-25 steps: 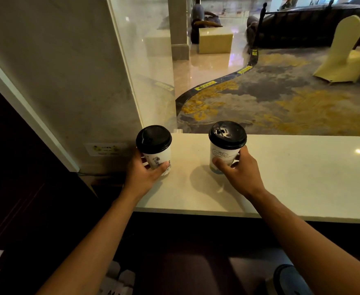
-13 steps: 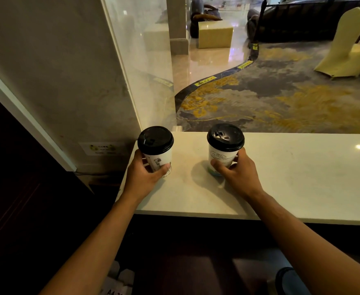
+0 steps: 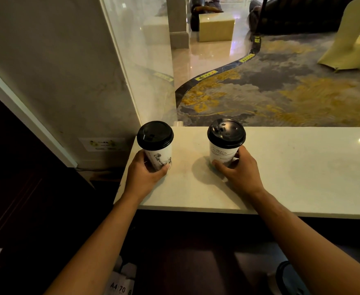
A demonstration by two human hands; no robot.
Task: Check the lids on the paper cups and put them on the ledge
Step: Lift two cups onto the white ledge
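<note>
- 2 paper cups stand upright on the white ledge [image 3: 292, 177], well apart from each other, each with a black lid.
- The left hand [image 3: 146, 174] curls round the lower wall of the left cup [image 3: 159, 155], thumb on the printed side; that cup sits near the ledge's left end, by the wall [image 3: 57, 71].
- The right hand [image 3: 242, 170] wraps the base of the right cup [image 3: 222, 154], thumb low in front and fingers behind.
- The left lid [image 3: 155, 135] and the right lid [image 3: 226, 133] both look level and seated all round the rim, though their far edges cannot be judged.
- Step in hand, as I judge it: setting both cups down on the ledge; whether their bases bear full weight I cannot tell.
- The next move calls for each grip to loosen straight outward without dragging a cup sideways, then draw back clear of the lids.
- The left cup is close to the ledge's end, so a nudge could tip it off.
</note>
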